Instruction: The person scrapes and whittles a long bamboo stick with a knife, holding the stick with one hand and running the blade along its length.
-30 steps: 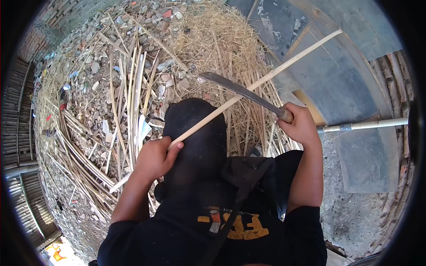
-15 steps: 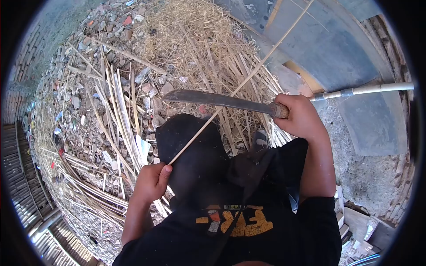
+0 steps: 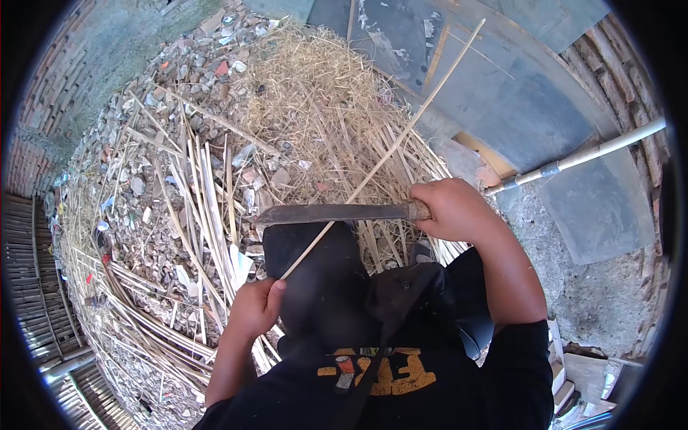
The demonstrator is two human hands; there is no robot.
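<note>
My right hand (image 3: 456, 210) is wrapped around the wooden handle of a machete (image 3: 333, 213). Its dark, worn blade points left, crossing a long thin bamboo strip (image 3: 405, 132). Lower left, my left hand (image 3: 253, 309) pinches the near end of that strip, thumb on top. The strip slants up and away to the right, its far end over the grey panels. Blade and strip meet above my black-covered knee (image 3: 312, 276); whether they touch I cannot tell.
Split bamboo strips (image 3: 204, 193) lie on the rubble at left, with more bundled lower left. A heap of pale shavings (image 3: 315, 86) is ahead. Grey panels (image 3: 516, 93) and a pale pole (image 3: 595, 154) are at right. A brick wall (image 3: 79, 79) stands far left.
The machete has moved down along the strip toward my left hand, its blade now nearly level. The view has shifted slightly, and my left hand still grips the strip.
</note>
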